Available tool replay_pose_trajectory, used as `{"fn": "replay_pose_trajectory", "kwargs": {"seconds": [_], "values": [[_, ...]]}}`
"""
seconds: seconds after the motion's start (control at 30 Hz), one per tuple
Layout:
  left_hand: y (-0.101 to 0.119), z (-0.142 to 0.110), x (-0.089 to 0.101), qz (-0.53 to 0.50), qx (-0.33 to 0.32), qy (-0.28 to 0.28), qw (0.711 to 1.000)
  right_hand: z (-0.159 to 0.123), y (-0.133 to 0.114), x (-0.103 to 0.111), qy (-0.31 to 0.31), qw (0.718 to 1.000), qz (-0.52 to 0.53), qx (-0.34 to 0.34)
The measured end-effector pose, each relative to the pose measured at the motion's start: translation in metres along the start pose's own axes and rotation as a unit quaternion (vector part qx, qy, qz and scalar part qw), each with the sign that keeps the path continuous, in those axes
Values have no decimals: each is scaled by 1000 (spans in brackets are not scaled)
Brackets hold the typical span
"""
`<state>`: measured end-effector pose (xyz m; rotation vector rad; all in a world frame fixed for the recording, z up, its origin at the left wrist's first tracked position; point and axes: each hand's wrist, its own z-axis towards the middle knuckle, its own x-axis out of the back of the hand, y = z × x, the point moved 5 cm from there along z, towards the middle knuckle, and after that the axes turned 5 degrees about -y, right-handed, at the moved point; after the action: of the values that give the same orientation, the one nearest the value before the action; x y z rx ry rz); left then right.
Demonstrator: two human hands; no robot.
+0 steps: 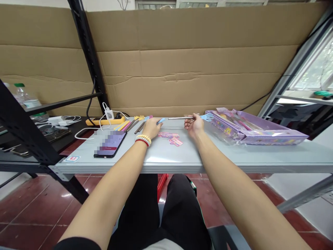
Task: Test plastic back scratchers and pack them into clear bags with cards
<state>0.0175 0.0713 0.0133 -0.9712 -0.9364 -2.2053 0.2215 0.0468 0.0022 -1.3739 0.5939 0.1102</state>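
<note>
Right fingers (pixel 187 123) are closed on a blue back-scratcher (pixel 207 117), left fingers (pixel 158 123) on a loose handle (pixel 162 120). More scratchers (pixel 133 125) are left near the phone (pixel 117 142).

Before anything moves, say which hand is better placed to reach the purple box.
Probably the right hand: it is nearer the purple box, though holding a blue-ended rod. The left hand, at a blue handle, is farther.

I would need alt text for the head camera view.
A person's right hand holds a metal rod with a blue claw end; the left hand holds a blue piece. Between them, pink cards lie on a gray table; a purple box lies right, a phone left.
</note>
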Motion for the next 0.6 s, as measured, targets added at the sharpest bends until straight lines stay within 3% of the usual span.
{"fn": "replay_pose_trajectory", "kwargs": {"seconds": [0.3, 0.6], "values": [[3, -7, -1, -14, -15, -31, 999, -6, 2, -7, 2, 1000, -16, -18], [20, -14, 4, 86, -31, -64, 994, -1, 2, -6, 19, 999, -42, 26]]}}
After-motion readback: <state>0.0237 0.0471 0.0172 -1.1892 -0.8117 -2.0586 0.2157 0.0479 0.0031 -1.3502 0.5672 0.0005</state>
